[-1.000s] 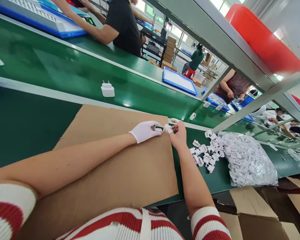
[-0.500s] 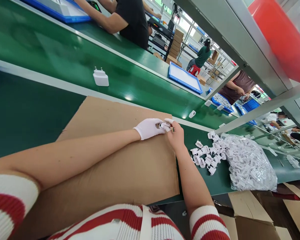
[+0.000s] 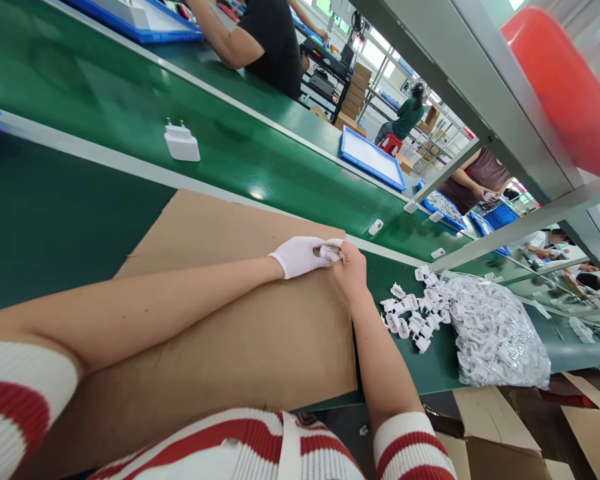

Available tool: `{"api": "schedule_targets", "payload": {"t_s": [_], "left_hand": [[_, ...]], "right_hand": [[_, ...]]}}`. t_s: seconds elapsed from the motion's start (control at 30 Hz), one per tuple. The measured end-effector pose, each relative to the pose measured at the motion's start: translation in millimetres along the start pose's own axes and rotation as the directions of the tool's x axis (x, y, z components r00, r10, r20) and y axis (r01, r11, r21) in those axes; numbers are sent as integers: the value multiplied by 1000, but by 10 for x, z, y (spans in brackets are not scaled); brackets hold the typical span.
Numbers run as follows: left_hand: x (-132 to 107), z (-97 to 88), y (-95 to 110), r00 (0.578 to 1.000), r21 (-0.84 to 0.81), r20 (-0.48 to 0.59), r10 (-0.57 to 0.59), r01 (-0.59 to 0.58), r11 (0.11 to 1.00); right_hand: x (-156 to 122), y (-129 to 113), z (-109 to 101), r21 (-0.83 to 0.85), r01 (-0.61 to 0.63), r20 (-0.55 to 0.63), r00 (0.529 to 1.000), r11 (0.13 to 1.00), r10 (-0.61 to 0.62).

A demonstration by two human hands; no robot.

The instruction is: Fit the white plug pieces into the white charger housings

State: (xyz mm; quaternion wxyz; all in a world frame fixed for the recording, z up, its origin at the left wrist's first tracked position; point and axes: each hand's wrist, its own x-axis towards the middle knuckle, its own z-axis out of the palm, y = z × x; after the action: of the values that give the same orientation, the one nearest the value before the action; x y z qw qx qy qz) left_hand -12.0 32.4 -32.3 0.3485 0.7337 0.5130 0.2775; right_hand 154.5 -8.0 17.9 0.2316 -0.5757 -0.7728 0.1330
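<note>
My left hand (image 3: 300, 256), in a white glove, is closed round a small white charger part (image 3: 327, 251) at the far edge of a brown cardboard sheet (image 3: 240, 313). My bare right hand (image 3: 351, 269) meets it there, fingers pinched on the same white piece, with a white cot on one fingertip. Just right of my hands lies a loose heap of small white plug parts (image 3: 414, 313) on the green bench, beside a clear bag (image 3: 495, 330) full of more of them.
A finished white charger (image 3: 181, 144) with two pins stands on the green conveyor belt (image 3: 130, 100) beyond the cardboard; smaller white pieces (image 3: 375, 227) lie farther along. Blue trays (image 3: 371, 159) and other workers sit across the belt. A metal shelf frame (image 3: 485, 80) with a red bin runs overhead. Cardboard boxes (image 3: 510, 433) stand below right.
My two hands have come together: the part in the left hand and the piece in the right, apart a second ago, are now pressed against each other. The charger on the belt has shifted left.
</note>
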Motion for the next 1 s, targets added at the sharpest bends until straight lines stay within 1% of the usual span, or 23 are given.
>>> {"api": "schedule_targets", "payload": {"t_s": [0.1, 0.17, 0.23, 0.3, 0.33, 0.43, 0.53, 0.6, 0.67, 0.7, 0.73, 0.77, 0.8, 0.83, 0.87, 0.9, 0.93, 0.97, 1.0], "left_hand": [[-39, -17, 31, 999, -57, -4, 51, -51, 997], [-77, -32, 67, 997, -48, 2, 72, -71, 996], [-113, -44, 108, 999, 75, 13, 37, -38, 996], [-145, -49, 149, 1000, 234, 5, -5, 4, 972], [-159, -49, 166, 1000, 295, -2, -7, 7, 955], [-185, -52, 203, 999, 406, -21, 33, -22, 914], [-158, -68, 213, 998, 461, -11, 58, -46, 886], [-104, -92, 202, 999, 444, 41, 34, -48, 895], [-28, -133, 170, 994, 362, 107, 20, -58, 930], [16, -162, 144, 992, 296, 122, 19, -55, 954], [66, -196, 111, 993, 223, 117, 17, -43, 974], [122, -237, 72, 995, 153, 96, 7, -22, 988], [186, -285, 26, 998, 93, 63, -16, 11, 996], [259, -340, -24, 999, 46, 25, -48, 47, 998], [340, -402, -76, 997, 16, -15, -81, 82, 997], [428, -471, -130, 993, 9, -54, -103, 103, 995], [519, -547, -184, 989, 21, -98, -114, 117, 993], [609, -629, -235, 981, 49, -147, -125, 133, 990], [695, -716, -282, 972, 88, -192, -138, 157, 984]], "right_hand": [[14, 4, 3, -22, -6, 13, 1000, 1000, 6], [11, 16, 11, -39, -17, 9, 1000, 999, 17], [-1, 28, 20, -19, -19, -10, 1000, 1000, 19], [-15, 37, 26, 34, -24, -37, 999, 999, 26], [-20, 41, 28, 57, -37, -50, 998, 998, 40], [-27, 47, 40, 86, -79, -66, 994, 993, 85], [-18, 55, 103, 147, -76, -81, 993, 986, 89], [0, 80, 160, 273, -75, -81, 992, 959, 100], [22, 141, 169, 432, -85, -50, 992, 898, 118], [29, 190, 135, 488, -87, -45, 991, 869, 125], [29, 255, 69, 505, -87, -64, 988, 858, 138], [20, 335, -28, 474, -96, -106, 981, 875, 165], [0, 428, -151, 394, -136, -164, 963, 909, 215], [-31, 531, -291, 283, -224, -229, 928, 933, 293], [-71, 640, -435, 159, -373, -287, 869, 914, 404], [-117, 750, -572, 54, -554, -327, 777, 831, 539], [-165, 856, -691, -25, -712, -354, 663, 702, 660], [-212, 952, -785, -87, -814, -359, 563, 574, 744], [-253, 1034, -851, -141, -855, -349, 514, 498, 784]]}}
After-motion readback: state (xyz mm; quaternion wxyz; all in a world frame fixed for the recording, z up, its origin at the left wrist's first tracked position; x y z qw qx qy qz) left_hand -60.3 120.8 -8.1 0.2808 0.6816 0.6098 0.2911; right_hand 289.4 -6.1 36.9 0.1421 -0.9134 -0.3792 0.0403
